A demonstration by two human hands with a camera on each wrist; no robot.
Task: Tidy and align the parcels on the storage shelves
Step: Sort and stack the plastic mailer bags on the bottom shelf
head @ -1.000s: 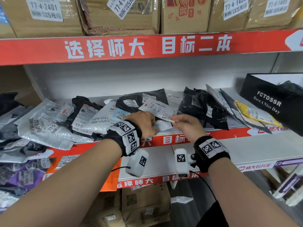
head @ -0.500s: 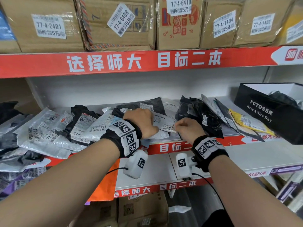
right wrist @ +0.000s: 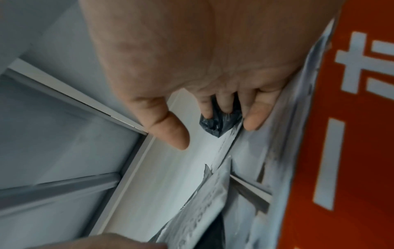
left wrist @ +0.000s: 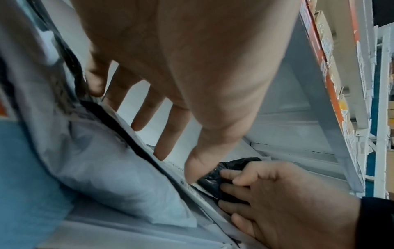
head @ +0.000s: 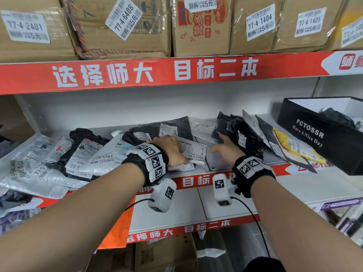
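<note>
Parcels [head: 82,160] in grey, white and black plastic lie heaped along the middle shelf [head: 225,185] across the centre of the head view, under a red banner [head: 157,75] with white characters; cardboard boxes [head: 121,26] with white labels fill the shelf above, across the top of the frame. At the right edge a black box [head: 314,138] printed "FCTOSSR Have A Nice Day" stands on the same shelf as the heap. A black parcel [head: 245,138] sits right of centre, a white-labelled parcel [head: 193,152] just left of it. The left hand [head: 170,150], at frame centre, rests palm-down on the white-labelled parcel, its fingers [left wrist: 149,107] straight and spread in the left wrist view. The right hand [head: 225,152], just beside it, has its fingers [right wrist: 226,102] curled onto a corner of the black parcel [right wrist: 217,124], thumb held apart above the bare shelf; whether the grip pinches the plastic or only presses it cannot be told.
</note>
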